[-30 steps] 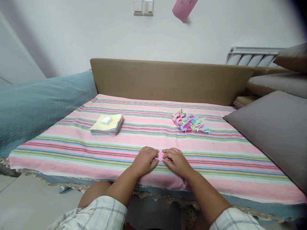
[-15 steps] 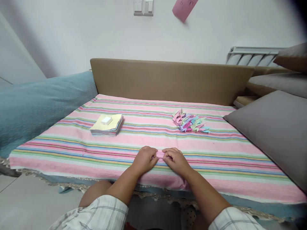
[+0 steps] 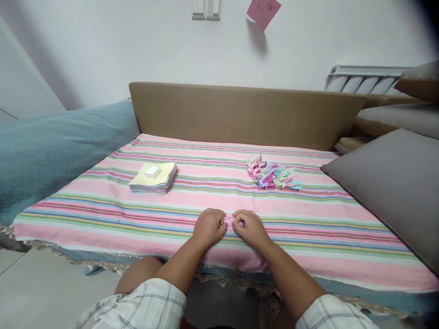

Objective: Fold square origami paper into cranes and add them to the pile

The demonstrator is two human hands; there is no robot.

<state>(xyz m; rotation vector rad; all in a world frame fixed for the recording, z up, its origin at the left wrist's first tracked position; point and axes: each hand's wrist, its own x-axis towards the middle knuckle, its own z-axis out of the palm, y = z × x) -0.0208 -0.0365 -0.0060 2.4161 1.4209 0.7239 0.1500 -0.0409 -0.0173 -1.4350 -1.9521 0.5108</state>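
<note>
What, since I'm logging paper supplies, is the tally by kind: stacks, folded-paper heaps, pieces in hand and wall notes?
Paper stack: 1
Folded-paper heap (pieces overlap too much to count singly): 1
Pink paper between the left hand and right hand: 1
Wall note: 1
Total: 4

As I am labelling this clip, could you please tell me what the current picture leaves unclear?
In the head view:
Pink paper: its folds and full outline, covered by the left hand and right hand.
Pink wall note: its writing, too small to read.
Origami pile: its count, since pieces overlap.
Light switches: their tops, cut off by the upper edge.
Large gray pillow: its right side, cut off by the right edge.
</note>
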